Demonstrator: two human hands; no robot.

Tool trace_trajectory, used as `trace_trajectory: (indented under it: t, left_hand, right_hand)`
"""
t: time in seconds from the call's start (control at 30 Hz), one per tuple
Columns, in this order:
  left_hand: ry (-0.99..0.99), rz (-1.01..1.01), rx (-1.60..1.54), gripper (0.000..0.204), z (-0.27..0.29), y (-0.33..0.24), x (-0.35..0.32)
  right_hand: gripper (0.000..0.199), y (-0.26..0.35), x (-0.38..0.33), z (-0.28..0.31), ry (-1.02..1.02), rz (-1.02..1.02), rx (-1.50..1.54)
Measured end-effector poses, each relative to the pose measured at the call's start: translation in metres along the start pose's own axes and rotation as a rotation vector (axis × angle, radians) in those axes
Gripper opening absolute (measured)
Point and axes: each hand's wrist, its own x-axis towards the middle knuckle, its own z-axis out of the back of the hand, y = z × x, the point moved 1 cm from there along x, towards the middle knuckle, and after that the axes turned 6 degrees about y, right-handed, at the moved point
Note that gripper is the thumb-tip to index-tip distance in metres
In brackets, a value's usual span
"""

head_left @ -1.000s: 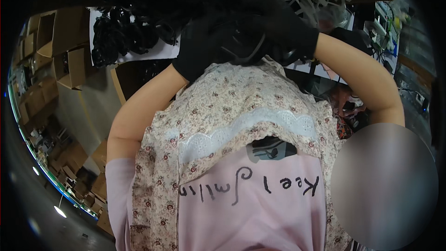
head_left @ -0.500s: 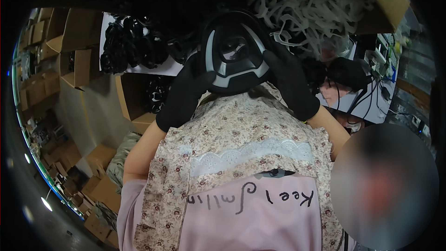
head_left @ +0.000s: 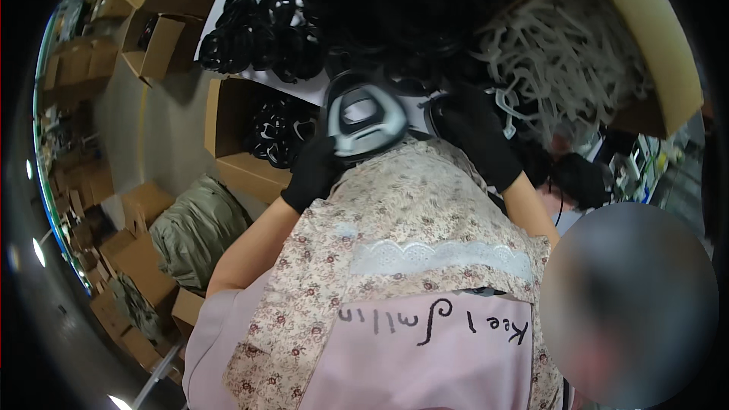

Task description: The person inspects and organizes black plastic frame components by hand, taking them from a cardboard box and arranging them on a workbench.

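A black plastic housing with a silver-grey triangular frame (head_left: 372,133) is tilted in front of my apron. My black-gloved left hand (head_left: 315,171) grips its lower left edge. My right hand (head_left: 482,137), also in a black glove, is apart from the housing, to its right. Beside its fingers is a dark curved piece (head_left: 439,115) with a pale rim. Dark glove and dark parts run together there, so I cannot tell whether the fingers hold that piece.
Shiny black parts (head_left: 266,38) are piled on the white table at left. An open carton (head_left: 247,171) below holds more. Translucent strips (head_left: 566,61) fill a carton at right. Another person's dark-gloved hand (head_left: 585,182) is beyond it. A grey-green bundle (head_left: 199,228) lies among cartons.
My right hand has let go of the housing and moved slightly right of it. My left hand keeps the housing, which has turned and tilted. The whole view has shifted.
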Motion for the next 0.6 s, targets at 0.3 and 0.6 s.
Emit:
trace_trajectory:
  t: [0.3, 0.6]
  left_hand:
    - [-0.485, -0.351, 1.198, 0.033, 0.264, 0.149, 0.037]
    - [0.203, 0.273, -0.738, 0.052, 0.103, 0.067, 0.139]
  right_hand:
    - [0.034, -0.01, -0.005, 0.033, -0.033, -0.148, 0.034]
    - [0.037, -0.06, -0.04, 0.061, -0.079, 0.231, -0.838]
